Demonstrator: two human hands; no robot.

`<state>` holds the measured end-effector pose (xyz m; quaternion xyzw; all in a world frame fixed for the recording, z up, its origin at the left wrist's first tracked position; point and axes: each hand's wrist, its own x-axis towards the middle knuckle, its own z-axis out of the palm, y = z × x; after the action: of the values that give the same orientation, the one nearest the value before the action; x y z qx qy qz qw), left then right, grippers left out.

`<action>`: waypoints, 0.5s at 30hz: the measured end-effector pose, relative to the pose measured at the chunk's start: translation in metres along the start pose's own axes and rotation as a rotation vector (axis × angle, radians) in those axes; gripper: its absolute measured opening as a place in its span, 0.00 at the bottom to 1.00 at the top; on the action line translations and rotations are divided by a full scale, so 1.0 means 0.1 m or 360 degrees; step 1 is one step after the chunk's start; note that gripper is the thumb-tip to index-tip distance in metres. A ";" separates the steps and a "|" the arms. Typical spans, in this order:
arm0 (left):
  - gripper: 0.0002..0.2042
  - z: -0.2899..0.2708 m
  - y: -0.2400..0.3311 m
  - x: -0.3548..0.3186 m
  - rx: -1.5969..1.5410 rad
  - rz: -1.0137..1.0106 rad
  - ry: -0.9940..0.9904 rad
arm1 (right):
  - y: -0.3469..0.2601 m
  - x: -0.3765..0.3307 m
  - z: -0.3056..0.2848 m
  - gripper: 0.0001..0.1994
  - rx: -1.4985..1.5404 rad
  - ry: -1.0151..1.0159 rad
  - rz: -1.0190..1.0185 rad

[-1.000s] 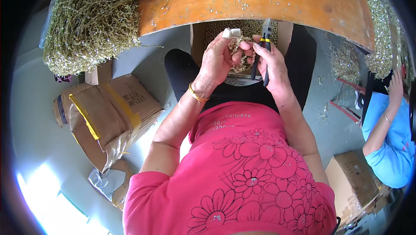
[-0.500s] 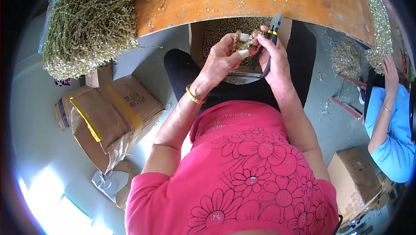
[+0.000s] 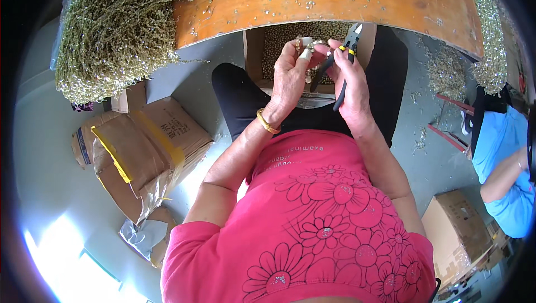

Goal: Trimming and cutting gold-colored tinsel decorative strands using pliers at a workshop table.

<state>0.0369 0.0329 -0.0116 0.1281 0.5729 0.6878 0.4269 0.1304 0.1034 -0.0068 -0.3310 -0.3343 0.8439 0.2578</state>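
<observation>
My left hand (image 3: 287,82), with white wraps on the thumb and a fingertip, pinches a short strand of gold, glittery beads (image 3: 316,44). My right hand (image 3: 354,88) is closed round black-handled cutting pliers (image 3: 352,36) with yellow bands. Their jaws point up and away, and the handles are spread apart. The fingertips of my right hand come close to the strand; whether they grip it too is hard to make out. Below both hands, between my knees, a cardboard box (image 3: 254,57) holds a mass of small gold beads (image 3: 274,37).
An orange-brown wooden table (image 3: 335,1) stands ahead, scattered with loose beads. A thick bundle of gold bead strands (image 3: 111,40) hangs over its left end. An open cardboard box (image 3: 151,141) lies at left, another box (image 3: 460,225) at lower right. A co-worker in a blue shirt (image 3: 502,152) sits at right.
My hands have shifted slightly, my left hand turning more upright. The pliers have tilted, with their handles wider apart. The co-worker's hand has left the hanging strands at right and moved down.
</observation>
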 end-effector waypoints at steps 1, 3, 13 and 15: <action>0.09 -0.01 -0.03 0.00 -0.0001 0.0003 0.0002 | 0.01 0.00 0.00 0.16 -0.0001 -0.0003 0.0000; 0.09 -0.02 -0.06 0.01 -0.0152 -0.0155 0.0014 | 0.02 0.00 -0.01 0.15 -0.0202 -0.0070 -0.0071; 0.13 -0.28 0.11 0.12 -0.0258 -0.0260 -0.0293 | -0.15 -0.01 -0.01 0.21 -0.0054 -0.0409 0.0113; 0.14 -0.34 0.13 0.14 -0.0397 -0.0369 -0.0399 | -0.16 0.00 -0.03 0.21 -0.0061 -0.0414 0.0155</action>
<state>0.0001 0.0203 -0.0150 0.0920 0.4367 0.6783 0.5837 0.1362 0.1152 0.0033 -0.2395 -0.3646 0.8847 0.1647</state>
